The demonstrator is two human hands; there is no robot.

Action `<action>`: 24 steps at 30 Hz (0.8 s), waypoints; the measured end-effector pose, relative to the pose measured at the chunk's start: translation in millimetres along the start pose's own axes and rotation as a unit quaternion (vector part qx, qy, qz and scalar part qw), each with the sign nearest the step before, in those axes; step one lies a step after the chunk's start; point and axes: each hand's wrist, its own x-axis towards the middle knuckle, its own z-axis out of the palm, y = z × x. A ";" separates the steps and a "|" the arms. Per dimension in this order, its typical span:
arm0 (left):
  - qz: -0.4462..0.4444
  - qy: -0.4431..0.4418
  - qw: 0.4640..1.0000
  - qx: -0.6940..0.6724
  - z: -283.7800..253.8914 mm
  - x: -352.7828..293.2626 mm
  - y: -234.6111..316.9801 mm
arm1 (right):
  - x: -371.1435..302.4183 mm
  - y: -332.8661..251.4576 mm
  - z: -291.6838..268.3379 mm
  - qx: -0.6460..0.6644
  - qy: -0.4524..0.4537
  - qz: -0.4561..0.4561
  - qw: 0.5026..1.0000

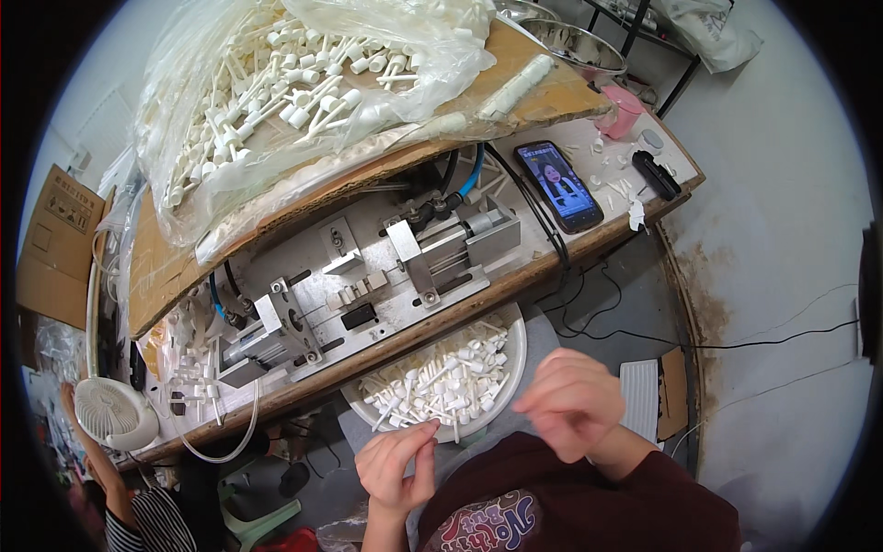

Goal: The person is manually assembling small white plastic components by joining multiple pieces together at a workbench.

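Note:
A white bowl (516,368) full of small white plastic pieces (441,382), each a thin stem with a wider cylinder end, rests at my lap below the bench edge. My left hand (397,467) is at the bowl's near rim, its thumb and fingertips drawn close together. Over the bowl's right side, my right hand (572,405) is raised with fingers curled in, slightly blurred. Whatever either hand may hold is too small or hidden to make out. Beyond the bowl, a metal clamping fixture (354,293) with blocks and cylinders at both ends is mounted on the bench.
Above the fixture, a cardboard sheet (543,101) bears a plastic bag of similar white pieces (303,83). A phone (558,187) with a lit screen lies right, near a pink cup (621,112). A small fan (115,413) and another person's arm (108,474) are at left.

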 end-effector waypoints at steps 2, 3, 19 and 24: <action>-0.008 -0.004 1.000 0.005 1.2 -4.1 -0.9 | 3.0 -2.4 -7.5 0.013 0.042 -0.018 0.999; -0.009 -0.003 1.000 0.006 1.7 -4.5 -0.7 | 3.4 -1.9 -8.1 0.002 0.053 -0.023 0.998; -0.023 -0.027 0.999 0.018 8.1 -13.3 -5.0 | -21.5 31.7 5.5 0.090 0.192 0.257 0.943; -0.024 -0.030 0.999 0.016 9.5 -12.6 -4.6 | -30.7 33.6 15.3 0.043 0.142 0.269 0.952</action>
